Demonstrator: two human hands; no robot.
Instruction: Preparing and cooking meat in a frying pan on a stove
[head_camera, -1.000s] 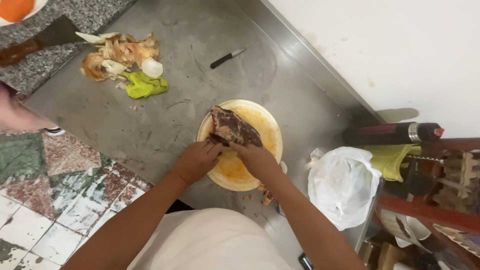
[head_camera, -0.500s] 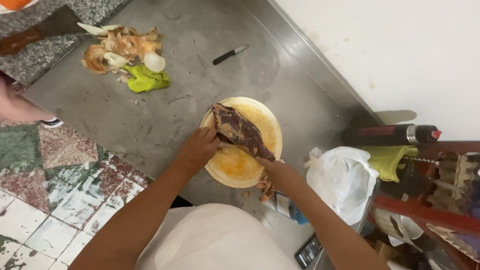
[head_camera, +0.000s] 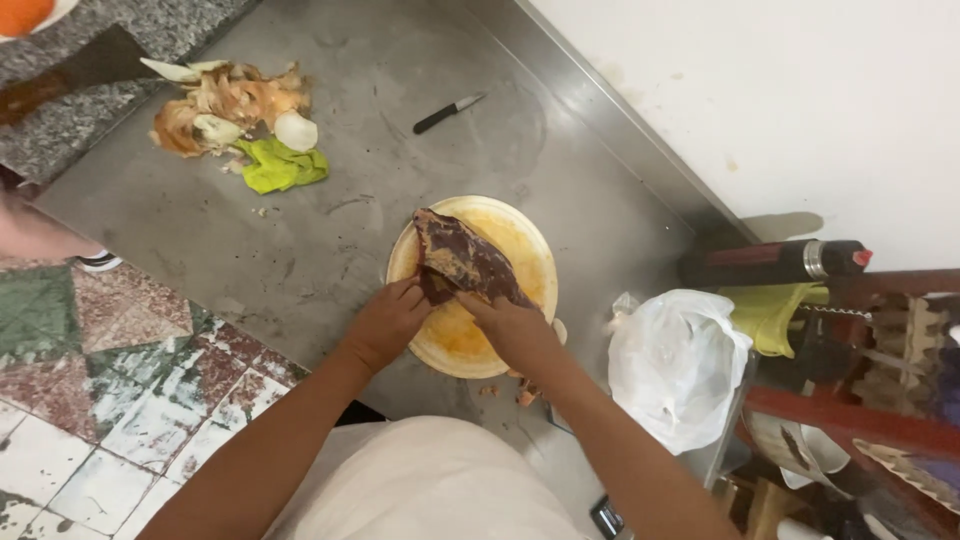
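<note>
Beside the meat (head_camera: 465, 262), white bag (head_camera: 675, 365)

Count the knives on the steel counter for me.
1 on the steel: a small black-handled knife lying past the round board. A cleaver lies on the granite, top left. Others may be hidden under the peel pile.
</note>
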